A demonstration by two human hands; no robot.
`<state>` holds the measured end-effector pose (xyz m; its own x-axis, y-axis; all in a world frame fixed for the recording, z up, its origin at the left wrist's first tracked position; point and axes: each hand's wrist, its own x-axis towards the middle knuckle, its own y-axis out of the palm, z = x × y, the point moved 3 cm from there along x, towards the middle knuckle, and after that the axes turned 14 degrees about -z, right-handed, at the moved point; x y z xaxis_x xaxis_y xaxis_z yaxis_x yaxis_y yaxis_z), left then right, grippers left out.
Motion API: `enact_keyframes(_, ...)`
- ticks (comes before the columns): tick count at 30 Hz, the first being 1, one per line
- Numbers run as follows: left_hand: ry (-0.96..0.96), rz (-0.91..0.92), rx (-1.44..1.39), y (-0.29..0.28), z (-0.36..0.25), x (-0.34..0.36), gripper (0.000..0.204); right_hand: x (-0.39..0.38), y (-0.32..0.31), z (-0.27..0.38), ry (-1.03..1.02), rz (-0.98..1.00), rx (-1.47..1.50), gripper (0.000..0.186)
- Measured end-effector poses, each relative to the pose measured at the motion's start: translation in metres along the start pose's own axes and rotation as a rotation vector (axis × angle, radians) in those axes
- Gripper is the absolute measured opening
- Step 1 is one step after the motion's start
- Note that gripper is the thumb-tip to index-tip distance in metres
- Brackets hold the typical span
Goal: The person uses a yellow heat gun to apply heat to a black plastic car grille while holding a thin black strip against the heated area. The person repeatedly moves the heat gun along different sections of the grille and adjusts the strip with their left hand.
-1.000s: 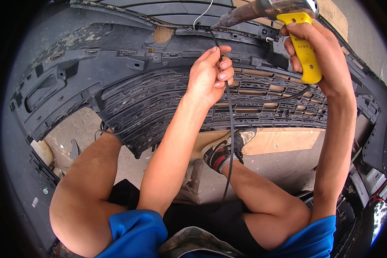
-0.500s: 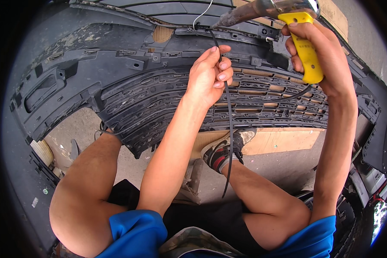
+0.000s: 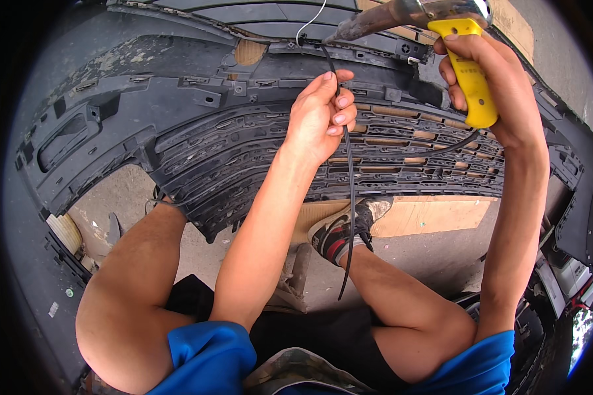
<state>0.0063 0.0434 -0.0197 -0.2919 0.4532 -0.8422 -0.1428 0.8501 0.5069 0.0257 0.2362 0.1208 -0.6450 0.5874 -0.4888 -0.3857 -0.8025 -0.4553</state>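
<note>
Pinching black strip — left hand | gripping heat gun — right hand | dark lettering on yellow handle

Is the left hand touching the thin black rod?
Touching. The head view shows the left hand closed around the black rod, whose free end extends below it.

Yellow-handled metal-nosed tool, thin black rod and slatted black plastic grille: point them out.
Yellow-handled metal-nosed tool (image 3: 472, 83): head view, on the handle.
Thin black rod (image 3: 352, 174): head view, lower length.
Slatted black plastic grille (image 3: 402, 178): head view, slats, right half.
</note>
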Motion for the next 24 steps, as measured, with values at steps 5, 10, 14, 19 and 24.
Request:
enact_keyframes(5, 0.002, 0.001, 0.006, 0.0001, 0.0004, 0.0007, 0.028, 0.0007, -0.0005, -0.0003, 0.004, 0.017, 0.013, 0.034)
enact_keyframes(10, 0.003, -0.002, 0.015, 0.0008, 0.0, 0.0006, 0.028, 0.0003, -0.0006, -0.0007, 0.007, 0.012, 0.008, 0.035)
enact_keyframes(14, 0.003, -0.002, 0.022, -0.0002, 0.0004, 0.0016, 0.029, 0.0, -0.0007, -0.0006, -0.007, 0.002, -0.009, 0.035)
enact_keyframes(19, 0.003, 0.0, 0.031, -0.0008, 0.0, 0.002, 0.029, 0.0006, -0.002, -0.0009, -0.019, 0.009, -0.001, 0.036)
enact_keyframes(24, 0.004, 0.003, 0.044, -0.0014, -0.0008, 0.0025, 0.029, 0.0, -0.0015, -0.0003, -0.003, 0.003, 0.004, 0.035)
